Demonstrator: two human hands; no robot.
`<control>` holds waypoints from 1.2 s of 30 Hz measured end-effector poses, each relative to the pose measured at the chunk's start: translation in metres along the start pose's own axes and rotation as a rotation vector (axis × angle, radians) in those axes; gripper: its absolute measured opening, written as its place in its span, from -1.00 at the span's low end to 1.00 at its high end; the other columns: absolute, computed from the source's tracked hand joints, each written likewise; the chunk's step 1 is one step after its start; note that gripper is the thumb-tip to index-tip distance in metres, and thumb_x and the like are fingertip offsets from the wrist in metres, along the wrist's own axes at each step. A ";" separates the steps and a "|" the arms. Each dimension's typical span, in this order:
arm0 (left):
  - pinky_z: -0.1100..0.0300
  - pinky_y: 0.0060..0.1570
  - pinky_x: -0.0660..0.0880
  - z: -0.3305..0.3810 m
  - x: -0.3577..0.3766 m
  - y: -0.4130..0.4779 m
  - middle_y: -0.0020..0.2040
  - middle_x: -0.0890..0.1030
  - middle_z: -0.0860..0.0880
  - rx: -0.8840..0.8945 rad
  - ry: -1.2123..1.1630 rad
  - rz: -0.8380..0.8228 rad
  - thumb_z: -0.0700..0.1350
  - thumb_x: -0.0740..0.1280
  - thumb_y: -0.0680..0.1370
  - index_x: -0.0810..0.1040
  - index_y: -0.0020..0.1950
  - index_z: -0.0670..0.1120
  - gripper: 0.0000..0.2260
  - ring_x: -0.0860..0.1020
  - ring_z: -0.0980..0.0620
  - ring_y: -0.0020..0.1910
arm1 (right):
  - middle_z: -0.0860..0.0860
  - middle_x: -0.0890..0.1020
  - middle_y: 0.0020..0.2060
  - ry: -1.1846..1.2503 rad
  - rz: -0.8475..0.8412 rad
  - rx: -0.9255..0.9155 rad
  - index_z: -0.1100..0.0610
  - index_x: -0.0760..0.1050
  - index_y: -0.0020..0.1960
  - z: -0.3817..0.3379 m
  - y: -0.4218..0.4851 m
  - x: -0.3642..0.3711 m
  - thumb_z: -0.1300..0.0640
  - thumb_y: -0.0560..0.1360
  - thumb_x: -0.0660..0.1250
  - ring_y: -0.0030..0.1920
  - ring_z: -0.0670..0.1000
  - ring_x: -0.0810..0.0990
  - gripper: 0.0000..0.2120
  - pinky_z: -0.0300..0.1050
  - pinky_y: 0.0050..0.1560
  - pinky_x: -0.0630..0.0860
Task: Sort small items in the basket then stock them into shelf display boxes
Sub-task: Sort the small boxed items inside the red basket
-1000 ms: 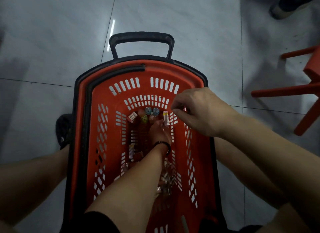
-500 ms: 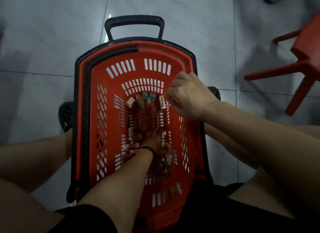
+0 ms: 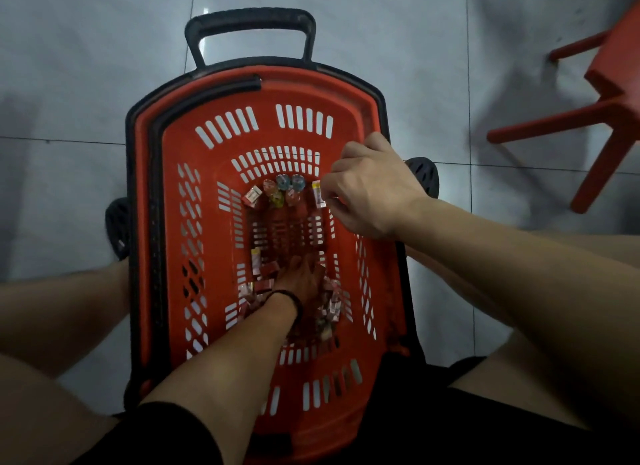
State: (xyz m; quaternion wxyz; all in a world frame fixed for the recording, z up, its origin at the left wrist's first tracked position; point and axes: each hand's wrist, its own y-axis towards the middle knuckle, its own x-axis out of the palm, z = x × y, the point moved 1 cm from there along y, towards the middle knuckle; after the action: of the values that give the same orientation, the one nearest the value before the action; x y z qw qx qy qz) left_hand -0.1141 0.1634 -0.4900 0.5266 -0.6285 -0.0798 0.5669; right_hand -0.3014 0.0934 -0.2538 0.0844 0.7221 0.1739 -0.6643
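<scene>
The left forearm, wearing a dark wristband, is slanting down into the red basket. The left hand is resting on the basket floor at its near end, back upward, in the middle of a heap of small packets that are lying on both sides of it. Its fingers are hidden among them, so whether it is gripping any cannot be told.

The right hand is hovering over the basket's right wall, above the floor, with fingers curled and thumb meeting fingertips; whether it is pinching anything cannot be told. Just left of its fingertips, at the far end of the basket floor, a tall packet is lying, with a cluster of round sweets and a small box beside it in a row.

Beyond the basket's far rim its black handle is lying over the tiled floor.
</scene>
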 end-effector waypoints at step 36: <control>-0.30 0.59 0.12 0.022 -0.004 0.018 0.68 0.10 -0.25 -0.077 0.000 -0.170 0.08 0.36 0.59 0.15 0.69 -0.07 -0.27 0.11 -0.35 0.64 | -0.06 0.73 -0.04 -0.044 -0.004 -0.011 -0.07 0.60 0.05 0.002 0.000 0.009 -0.18 0.65 0.25 0.02 0.07 0.62 -0.76 0.09 0.17 0.38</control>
State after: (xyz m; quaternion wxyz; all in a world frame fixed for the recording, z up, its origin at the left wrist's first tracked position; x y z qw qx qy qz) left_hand -0.1424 0.1653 -0.4967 0.5482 -0.6392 -0.1546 0.5167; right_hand -0.3026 0.0941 -0.2631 0.0905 0.7065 0.1771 -0.6792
